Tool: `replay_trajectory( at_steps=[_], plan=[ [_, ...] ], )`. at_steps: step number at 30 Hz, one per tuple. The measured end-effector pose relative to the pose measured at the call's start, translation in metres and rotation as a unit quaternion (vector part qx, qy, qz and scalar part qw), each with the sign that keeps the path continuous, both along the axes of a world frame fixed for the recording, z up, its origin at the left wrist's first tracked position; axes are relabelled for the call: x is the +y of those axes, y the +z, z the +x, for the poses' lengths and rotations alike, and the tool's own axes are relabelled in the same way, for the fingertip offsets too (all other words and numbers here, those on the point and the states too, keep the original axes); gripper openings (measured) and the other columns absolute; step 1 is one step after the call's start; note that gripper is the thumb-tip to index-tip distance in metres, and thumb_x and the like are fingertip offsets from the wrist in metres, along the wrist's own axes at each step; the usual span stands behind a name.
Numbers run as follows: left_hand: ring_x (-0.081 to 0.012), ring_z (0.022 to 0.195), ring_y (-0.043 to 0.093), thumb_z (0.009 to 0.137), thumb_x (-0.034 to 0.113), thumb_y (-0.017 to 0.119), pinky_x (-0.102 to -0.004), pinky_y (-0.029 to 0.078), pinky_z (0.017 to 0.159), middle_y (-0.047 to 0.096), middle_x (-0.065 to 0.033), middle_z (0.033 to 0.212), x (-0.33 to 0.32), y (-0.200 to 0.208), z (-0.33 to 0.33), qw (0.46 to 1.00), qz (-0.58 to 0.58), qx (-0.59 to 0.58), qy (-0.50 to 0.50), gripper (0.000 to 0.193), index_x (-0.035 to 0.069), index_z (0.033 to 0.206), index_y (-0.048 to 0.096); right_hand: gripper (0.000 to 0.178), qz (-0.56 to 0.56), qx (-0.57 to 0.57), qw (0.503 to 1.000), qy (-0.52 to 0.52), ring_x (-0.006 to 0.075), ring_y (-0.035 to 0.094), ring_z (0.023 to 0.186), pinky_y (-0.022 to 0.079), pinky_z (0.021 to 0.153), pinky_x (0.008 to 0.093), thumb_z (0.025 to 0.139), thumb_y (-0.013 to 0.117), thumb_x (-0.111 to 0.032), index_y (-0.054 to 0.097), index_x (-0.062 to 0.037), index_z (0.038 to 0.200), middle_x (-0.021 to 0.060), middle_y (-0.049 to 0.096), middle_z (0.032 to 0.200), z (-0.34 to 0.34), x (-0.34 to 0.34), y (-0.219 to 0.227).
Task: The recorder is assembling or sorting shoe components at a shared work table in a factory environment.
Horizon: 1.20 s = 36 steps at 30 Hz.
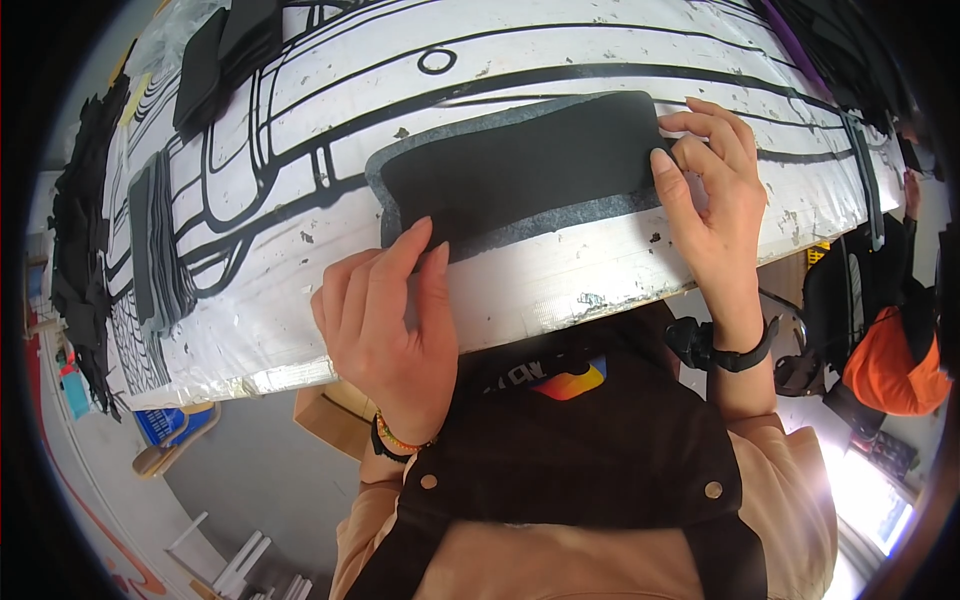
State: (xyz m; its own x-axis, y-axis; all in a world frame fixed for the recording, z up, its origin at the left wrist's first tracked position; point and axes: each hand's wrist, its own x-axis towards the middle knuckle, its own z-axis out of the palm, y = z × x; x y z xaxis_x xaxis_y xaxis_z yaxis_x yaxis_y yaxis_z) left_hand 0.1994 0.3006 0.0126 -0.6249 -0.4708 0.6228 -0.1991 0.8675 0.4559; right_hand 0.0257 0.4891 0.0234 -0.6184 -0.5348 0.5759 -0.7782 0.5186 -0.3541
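Observation:
A black, flexible sheet [520, 165] lies over a slightly larger mottled grey piece [560, 214] on a white table with printed black lines. The grey shows as a border along the far, left and near edges. My left hand [385, 310] has its thumb and forefinger closed at the near left corner of the black sheet. At the right end, my right hand [715, 185] holds the edge, the thumb by the near part and the bent fingers farther up. Parts of both layers under the fingertips are hidden.
A stack of dark grey pieces [158, 240] lies on the table's left side, with black pads [235, 50] beyond it. Black scraps [85, 240] hang over the left edge. A grey strip [868, 185] hangs at the right edge, near a person's orange garment [895, 365]. Below stands a cardboard box [330, 420].

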Motion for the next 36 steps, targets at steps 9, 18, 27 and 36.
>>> replay_trajectory(
  at_steps=[9, 18, 27, 36],
  plan=[
    [-0.0223, 0.076, 0.059, 0.077, 0.006, 0.078, -0.0320, 0.045, 0.069, 0.064, -0.0037, 0.076, 0.0010, 0.0015, 0.0002, 1.000, 0.009, -0.009, 0.001, 0.021, 0.007, 0.098, 0.073, 0.021, 0.005, 0.002, 1.000, -0.002, 0.0346, 0.055, 0.114, 0.046, 0.091, 0.0416, 0.080, 0.067, -0.014, 0.056, -0.0006, 0.067, 0.0100, 0.067, 0.104, 0.0000, 0.0005, 0.0003],
    [-0.0182, 0.074, 0.057, 0.081, 0.004, 0.076, -0.0276, 0.045, 0.062, 0.068, -0.0034, 0.081, 0.0009, 0.0016, -0.0002, 1.000, 0.003, -0.015, -0.004, 0.017, 0.004, 0.098, 0.074, 0.022, 0.004, -0.003, 1.000, 0.000, 0.0348, 0.055, 0.114, 0.046, 0.091, 0.0419, 0.080, 0.067, -0.014, 0.056, -0.0008, 0.067, 0.0104, 0.067, 0.104, -0.0007, 0.0004, -0.0006],
    [-0.0229, 0.072, 0.056, 0.076, 0.003, 0.078, -0.0315, 0.046, 0.064, 0.063, -0.0050, 0.073, 0.0013, 0.0019, -0.0008, 1.000, 0.007, -0.013, -0.007, 0.022, 0.005, 0.097, 0.074, 0.031, 0.035, -0.024, 0.998, -0.055, 0.0276, 0.052, 0.107, 0.040, 0.087, 0.0396, 0.076, 0.069, -0.019, 0.053, -0.0047, 0.055, 0.0055, 0.063, 0.104, 0.0041, -0.0007, -0.0007],
    [-0.0222, 0.071, 0.055, 0.077, 0.002, 0.077, -0.0308, 0.045, 0.063, 0.063, -0.0046, 0.074, 0.0012, 0.0028, -0.0009, 1.000, 0.012, -0.018, -0.001, 0.021, 0.005, 0.097, 0.074, 0.031, 0.065, -0.024, 0.995, -0.072, 0.0263, 0.053, 0.106, 0.040, 0.087, 0.0398, 0.076, 0.070, -0.020, 0.053, -0.0056, 0.054, 0.0040, 0.064, 0.104, 0.0046, -0.0024, -0.0004]
  ],
)
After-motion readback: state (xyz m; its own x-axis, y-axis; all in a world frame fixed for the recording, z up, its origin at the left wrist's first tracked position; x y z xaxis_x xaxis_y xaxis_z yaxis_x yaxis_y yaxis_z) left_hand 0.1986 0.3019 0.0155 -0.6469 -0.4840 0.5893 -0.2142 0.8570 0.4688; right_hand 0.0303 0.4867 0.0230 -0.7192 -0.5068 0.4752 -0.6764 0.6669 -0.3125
